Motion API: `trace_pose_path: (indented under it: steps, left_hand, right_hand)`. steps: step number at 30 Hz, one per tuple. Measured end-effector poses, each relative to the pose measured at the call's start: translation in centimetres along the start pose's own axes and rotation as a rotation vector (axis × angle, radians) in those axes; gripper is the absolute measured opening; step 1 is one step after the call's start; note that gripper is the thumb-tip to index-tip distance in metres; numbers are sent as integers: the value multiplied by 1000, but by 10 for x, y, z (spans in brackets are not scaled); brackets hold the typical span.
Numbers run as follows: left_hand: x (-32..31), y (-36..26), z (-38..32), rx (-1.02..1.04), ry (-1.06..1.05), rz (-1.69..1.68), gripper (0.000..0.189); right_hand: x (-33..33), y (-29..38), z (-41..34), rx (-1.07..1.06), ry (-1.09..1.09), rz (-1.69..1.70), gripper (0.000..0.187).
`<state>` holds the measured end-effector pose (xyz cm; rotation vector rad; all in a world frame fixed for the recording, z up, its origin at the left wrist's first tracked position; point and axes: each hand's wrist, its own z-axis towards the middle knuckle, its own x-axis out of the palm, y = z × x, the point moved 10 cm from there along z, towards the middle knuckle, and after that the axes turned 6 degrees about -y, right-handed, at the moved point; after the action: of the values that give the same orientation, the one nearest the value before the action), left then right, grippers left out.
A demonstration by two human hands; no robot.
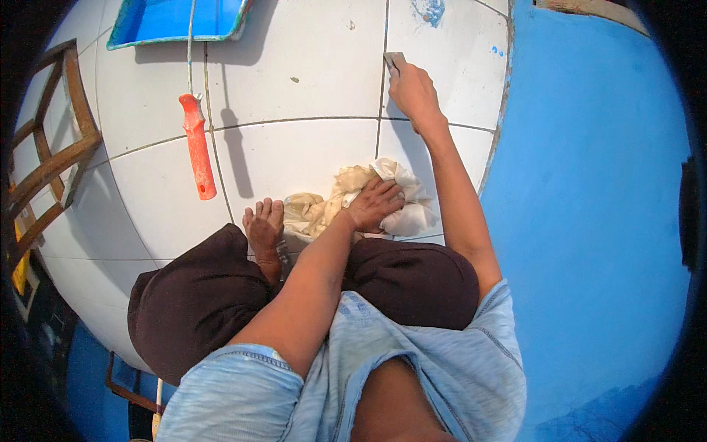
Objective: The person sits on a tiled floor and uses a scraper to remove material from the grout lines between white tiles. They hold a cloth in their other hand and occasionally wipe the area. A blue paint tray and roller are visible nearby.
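My right hand [415, 95] is closed around a small flat metal scraper [394, 58], its blade over the white floor tiles [309, 83] near a dark grout line. Close to my knees, my left hand [378, 203] lies spread on a crumpled, cream and whitish rag [409, 218]; whether its fingers grip the cloth I cannot tell. Part of the rag bunches beside my bare foot [266, 224]. Above the scraper, a blue paint smear [428, 10] marks a tile, with smaller blue spots [497, 51] to the right.
At the upper left stands a blue paint tray [177, 40], a paint roller's orange handle [198, 146] extending from it towards me. Wooden furniture [55, 166] is at the far left. A blue painted wall [585, 193] borders the tiles on the right.
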<state>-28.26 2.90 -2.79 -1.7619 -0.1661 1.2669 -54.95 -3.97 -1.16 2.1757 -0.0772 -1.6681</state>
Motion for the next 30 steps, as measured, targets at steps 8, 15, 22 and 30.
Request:
trace_pose_path:
  steps: [8,15,22,30]
  left_hand:
    - [-5,-1,2,-20,8,-79,83]
    - [-1,7,-1,-58,-14,-68,82]
    - [-15,0,3,0,-78,-99,78]
    - [-9,1,2,-24,-38,-92,83]
  right_hand:
    - [-22,-23,41,30,48,-3,24]
    - [8,-17,-46,87,133,-12,34]
    - [-43,-62,32,116,92,6,26]
    - [-13,-62,-22,68,36,-41,36]
